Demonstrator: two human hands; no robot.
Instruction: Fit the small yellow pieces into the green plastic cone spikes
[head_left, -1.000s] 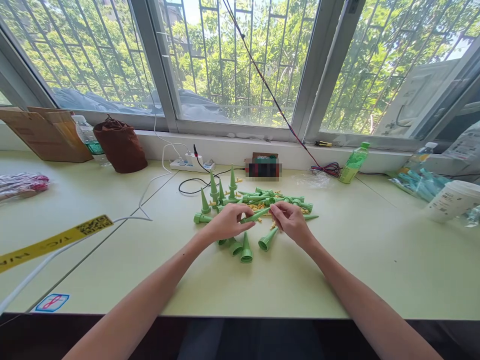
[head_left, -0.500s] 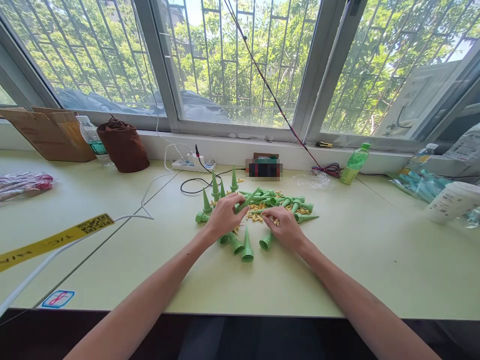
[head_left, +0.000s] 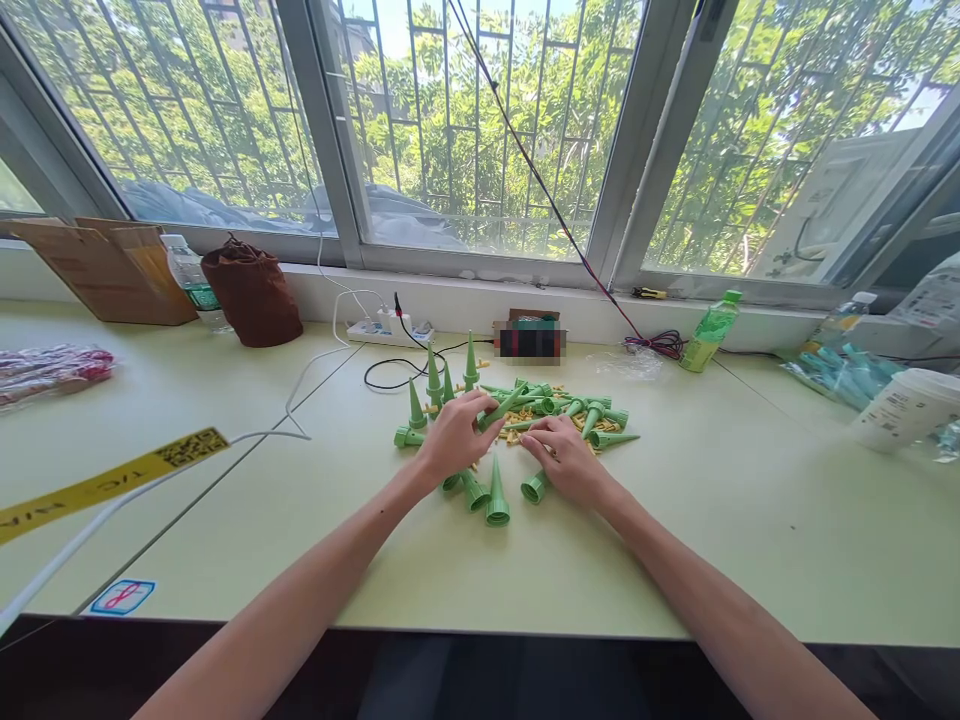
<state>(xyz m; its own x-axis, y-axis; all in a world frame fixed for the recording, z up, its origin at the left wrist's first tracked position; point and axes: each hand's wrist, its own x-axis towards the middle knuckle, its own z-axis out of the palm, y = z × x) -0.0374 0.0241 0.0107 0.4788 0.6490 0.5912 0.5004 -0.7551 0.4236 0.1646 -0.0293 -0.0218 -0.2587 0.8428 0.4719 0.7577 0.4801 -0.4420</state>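
A heap of green plastic cones (head_left: pixel 570 408) lies on the pale green table (head_left: pixel 675 540), mixed with several small yellow pieces (head_left: pixel 517 416). A few cones stand upright (head_left: pixel 469 362) at the back left of the heap. My left hand (head_left: pixel 454 436) is closed on one green cone (head_left: pixel 501 406), which points up and to the right. My right hand (head_left: pixel 566 457) rests on the table beside it, fingers pinched over the small yellow pieces; what it holds is too small to make out. Loose cones (head_left: pixel 496 493) lie just in front of both hands.
A power strip (head_left: pixel 390 328) with cables sits by the window sill. At the back left are a brown pouch (head_left: pixel 253 294), a water bottle (head_left: pixel 192 280) and cardboard (head_left: pixel 97 268). A green bottle (head_left: pixel 709 330) and a white paper cup (head_left: pixel 904 408) are on the right. A yellow tape strip (head_left: pixel 112 482) lies left.
My left hand has tilted its cone from lying level to pointing up and right. My right hand has dropped from the cone's tip down onto the yellow pieces on the table.
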